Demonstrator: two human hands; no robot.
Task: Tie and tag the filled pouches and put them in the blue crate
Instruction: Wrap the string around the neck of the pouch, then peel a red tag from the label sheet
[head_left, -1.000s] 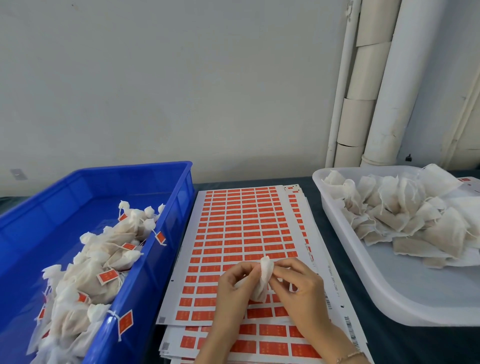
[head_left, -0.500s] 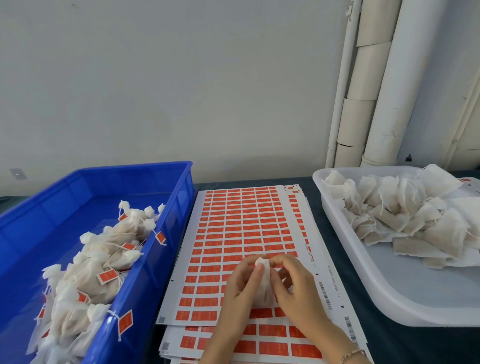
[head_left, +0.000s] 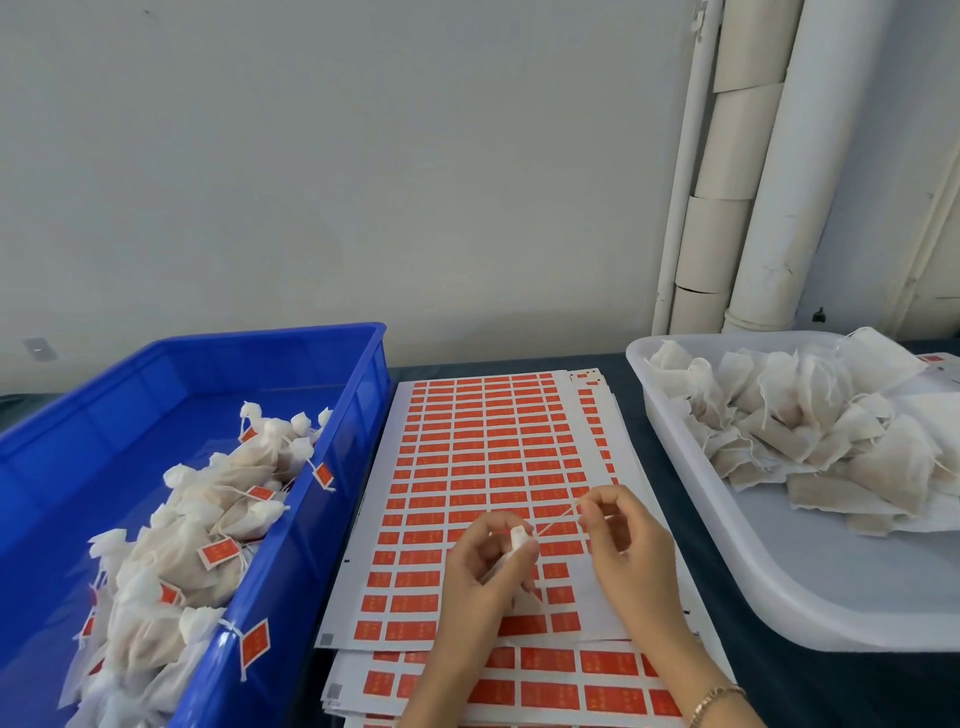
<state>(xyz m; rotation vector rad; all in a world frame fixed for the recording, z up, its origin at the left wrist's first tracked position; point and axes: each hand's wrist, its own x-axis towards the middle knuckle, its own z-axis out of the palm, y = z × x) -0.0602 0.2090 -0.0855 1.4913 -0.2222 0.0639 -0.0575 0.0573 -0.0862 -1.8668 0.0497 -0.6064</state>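
We note left hand (head_left: 485, 571) gripping pouch (head_left: 518, 538) neck, right hand (head_left: 626, 545) pinching string (head_left: 556, 523) taut. We judge pouch soft, light; best held at gathered neck.

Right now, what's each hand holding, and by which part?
Left hand grips a filled pouch just below its gathered top. Right hand pinches the end of the pouch's string, stretched taut between the hands.

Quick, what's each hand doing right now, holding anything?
Left hand: closed, gripping the pouch near its top.
Right hand: closed, pinching the string, which runs straight to the pouch.
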